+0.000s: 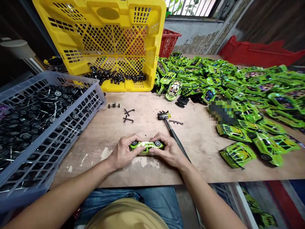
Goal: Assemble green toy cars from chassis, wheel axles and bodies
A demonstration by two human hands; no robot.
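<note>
Low over the wooden table, a green toy car (145, 147) lies on its side or upside down between my hands, its black wheels facing up. My left hand (124, 150) grips the car's left end, with thumb and fingers closed on it. At the other end, my right hand (169, 149) holds the car the same way. A hammer (173, 131) with a dark handle rests just beyond my right hand, its handle passing close to my wrist. Small black plastic parts (128, 119) lie beyond my left hand, and a wheel-and-axle set (113, 105) sits further off.
A pale plastic crate (95, 95) of black wheels and axles stands at left. Behind it, a yellow crate (114, 38) tipped on its side holds small black parts. Green toy car bodies (228, 79) pile up at right, with several cars (238, 155) nearer. Red baskets (169, 41) stand behind.
</note>
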